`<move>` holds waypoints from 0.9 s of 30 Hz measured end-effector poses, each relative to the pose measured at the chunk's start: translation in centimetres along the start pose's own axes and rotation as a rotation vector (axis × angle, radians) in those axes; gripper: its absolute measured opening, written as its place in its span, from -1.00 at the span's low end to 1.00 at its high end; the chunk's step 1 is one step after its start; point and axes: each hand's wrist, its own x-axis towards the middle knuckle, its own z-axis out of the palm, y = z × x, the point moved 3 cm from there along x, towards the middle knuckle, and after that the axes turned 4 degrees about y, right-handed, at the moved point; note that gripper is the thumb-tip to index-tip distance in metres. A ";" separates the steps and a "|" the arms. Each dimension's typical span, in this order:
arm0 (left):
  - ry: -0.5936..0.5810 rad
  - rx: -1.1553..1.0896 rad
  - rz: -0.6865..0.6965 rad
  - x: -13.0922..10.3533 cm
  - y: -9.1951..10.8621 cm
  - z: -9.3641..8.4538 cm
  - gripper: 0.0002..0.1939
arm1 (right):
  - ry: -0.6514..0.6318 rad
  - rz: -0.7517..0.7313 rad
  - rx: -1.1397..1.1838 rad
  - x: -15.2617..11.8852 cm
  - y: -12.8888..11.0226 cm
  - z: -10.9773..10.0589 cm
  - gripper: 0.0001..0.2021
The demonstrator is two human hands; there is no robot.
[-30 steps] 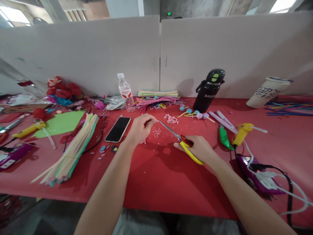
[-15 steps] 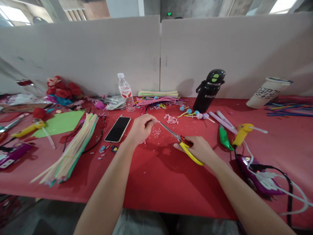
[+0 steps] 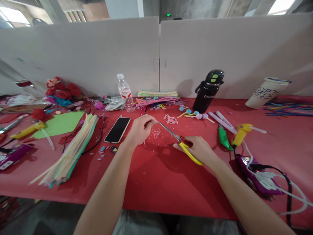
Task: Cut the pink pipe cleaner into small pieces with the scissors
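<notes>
My right hand (image 3: 199, 148) is closed around the handles of a pair of scissors (image 3: 187, 151), yellow and red at the grip. The scissor blades point up and left, their tips at the fingertips of my left hand (image 3: 141, 129). Thumb and forefinger of that hand pinch a small pale pink piece, mostly hidden; it looks like pipe cleaner. Beneath the blades, tiny pink clippings (image 3: 156, 133) are scattered over the red table cover (image 3: 156, 186). Just beyond lies a small heap of short pink pipe cleaner pieces (image 3: 170, 119).
A phone (image 3: 117, 130) and a pipe cleaner bundle (image 3: 70, 150) lie left. Behind stand a plastic bottle (image 3: 126, 94), a black flask (image 3: 207, 91) and a white cup (image 3: 266, 93). To the right, a yellow glue gun (image 3: 241, 135) and a purple power strip (image 3: 259, 178) trail cables.
Both hands and the scissors hold almost the same position. The view has shifted very slightly.
</notes>
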 end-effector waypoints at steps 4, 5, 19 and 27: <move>-0.005 0.014 -0.003 0.0 0.0 0.0 -0.82 | -0.004 -0.006 -0.006 0.0 0.0 0.0 -0.47; -0.006 0.017 -0.002 0.0 0.0 0.0 -0.82 | -0.004 -0.008 -0.006 0.0 0.0 0.0 -0.48; -0.011 0.026 -0.013 0.0 -0.3 0.1 -0.81 | -0.006 0.000 0.016 0.1 0.3 0.3 -0.46; -0.025 0.003 -0.050 -0.1 0.1 0.0 -0.76 | 0.035 0.030 0.043 -0.1 0.2 0.0 -0.45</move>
